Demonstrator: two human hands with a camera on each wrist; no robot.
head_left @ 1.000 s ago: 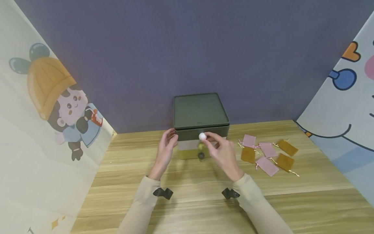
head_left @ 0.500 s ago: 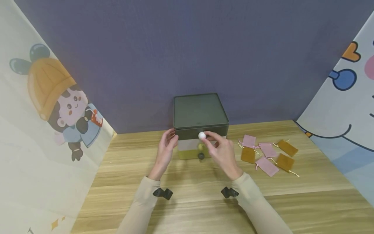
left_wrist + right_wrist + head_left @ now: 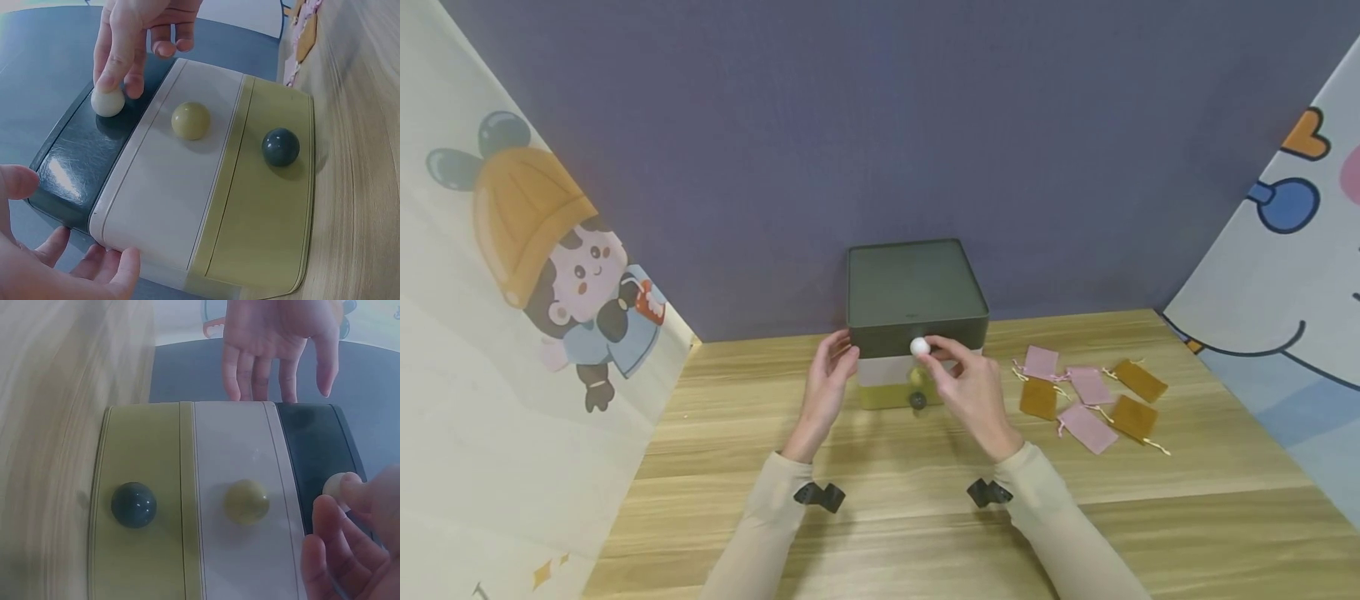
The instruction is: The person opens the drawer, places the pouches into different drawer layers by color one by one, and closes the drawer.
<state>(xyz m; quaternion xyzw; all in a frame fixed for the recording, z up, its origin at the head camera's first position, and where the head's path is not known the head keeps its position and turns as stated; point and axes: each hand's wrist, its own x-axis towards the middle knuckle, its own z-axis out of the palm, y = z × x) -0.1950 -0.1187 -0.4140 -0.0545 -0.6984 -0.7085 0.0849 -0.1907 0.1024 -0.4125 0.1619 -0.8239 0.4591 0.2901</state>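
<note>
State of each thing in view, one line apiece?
Top drawer: looks shut
Middle drawer: shut
Bottom drawer: shut
White knob: pinched by right hand
Yellow knob: untouched
Dark knob: untouched
Pink bags: flat on table
Brown bags: flat on table
Left hand: beside box, contact unclear

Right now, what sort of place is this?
Probably a staged tabletop booth: a wood-grain table against a blue-grey back wall, with a cartoon-printed left panel and right panel.
</note>
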